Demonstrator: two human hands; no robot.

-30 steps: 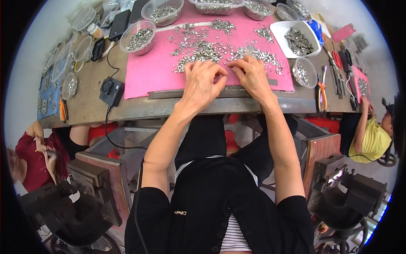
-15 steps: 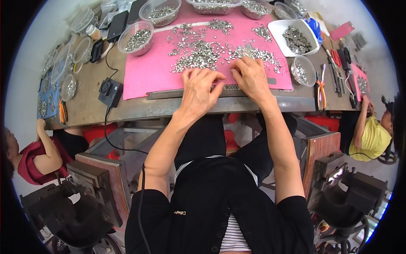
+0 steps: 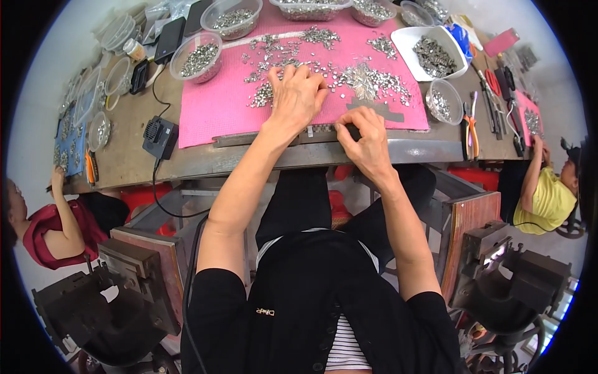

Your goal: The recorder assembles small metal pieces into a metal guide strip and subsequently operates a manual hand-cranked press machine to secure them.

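Note:
Small shiny metal pieces (image 3: 374, 78) lie in loose heaps on a pink mat (image 3: 205, 118). My left hand (image 3: 295, 98) reaches over the left heap, its fingers bent and slightly apart; the fingertips are hidden behind the knuckles. Along the mat's front edge runs a long dark metal bar (image 3: 243, 138), with a small bright piece on it between my hands. At that bar my right hand (image 3: 367, 142) is closed, thumb and index finger drawn together; what they hold is hidden. Just beyond it lies a flat grey plate (image 3: 389, 112).
Clear plastic tubs (image 3: 197, 59) and a white tray (image 3: 430, 59) of metal pieces ring the mat. Orange-handled pliers (image 3: 473, 134) lie right; a black corded device (image 3: 160, 136) sits left. One co-worker (image 3: 56, 230) sits left, another (image 3: 545, 193) right.
My left hand has moved from the bar forward onto the left heap. My right hand has drawn back from the right heap to the bar, uncovering the grey plate.

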